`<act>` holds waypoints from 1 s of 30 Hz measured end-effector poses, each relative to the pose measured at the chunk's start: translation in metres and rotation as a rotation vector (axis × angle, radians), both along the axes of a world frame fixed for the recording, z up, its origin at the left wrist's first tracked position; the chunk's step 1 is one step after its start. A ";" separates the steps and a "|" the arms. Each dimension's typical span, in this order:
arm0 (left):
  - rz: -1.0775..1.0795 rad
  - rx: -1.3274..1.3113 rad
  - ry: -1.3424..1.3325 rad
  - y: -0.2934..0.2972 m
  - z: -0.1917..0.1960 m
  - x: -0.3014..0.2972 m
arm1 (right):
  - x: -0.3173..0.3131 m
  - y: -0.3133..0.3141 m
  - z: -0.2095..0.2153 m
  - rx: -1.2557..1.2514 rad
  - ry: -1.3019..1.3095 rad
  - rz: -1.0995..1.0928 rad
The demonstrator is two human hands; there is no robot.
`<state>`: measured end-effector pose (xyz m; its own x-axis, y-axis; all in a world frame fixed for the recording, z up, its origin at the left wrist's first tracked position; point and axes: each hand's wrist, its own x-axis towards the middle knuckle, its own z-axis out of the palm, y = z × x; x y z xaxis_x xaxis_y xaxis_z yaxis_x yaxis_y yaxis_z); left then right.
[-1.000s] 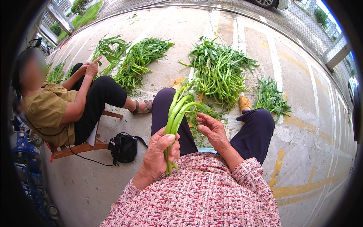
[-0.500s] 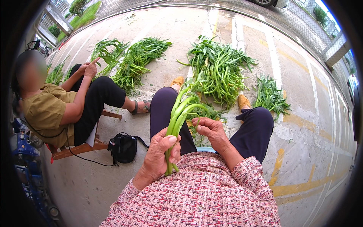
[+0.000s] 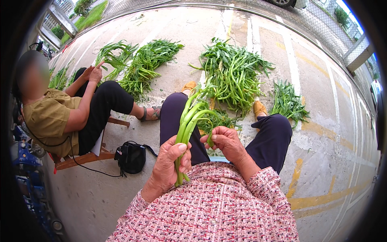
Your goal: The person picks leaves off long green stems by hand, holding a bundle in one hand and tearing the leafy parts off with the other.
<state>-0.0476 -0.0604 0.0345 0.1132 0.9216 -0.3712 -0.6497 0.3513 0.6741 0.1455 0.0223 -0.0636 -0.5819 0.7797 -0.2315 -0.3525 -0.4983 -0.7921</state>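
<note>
Green stems (image 3: 186, 129) pt. hid in L hand (image 3: 169, 160), scrap (image 3: 210, 140) ditto in R hand (image 3: 229, 144).

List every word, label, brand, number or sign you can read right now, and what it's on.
No text can be read anywhere in this view.
Black bag: small pale marks, too small to read.
Green stems in the left hand: no writing visible.
Yellow ground stripe: plain paint, no letters or numbers that I can make out.
</note>
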 end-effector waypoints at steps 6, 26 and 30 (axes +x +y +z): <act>0.048 0.001 0.032 0.000 -0.004 -0.001 | 0.000 0.000 0.006 0.018 -0.048 0.029; 0.133 0.021 0.035 0.001 -0.008 -0.005 | 0.002 -0.002 -0.006 0.108 -0.185 -0.065; 0.090 0.014 -0.003 0.002 -0.006 -0.005 | -0.001 -0.003 -0.003 0.128 -0.285 -0.108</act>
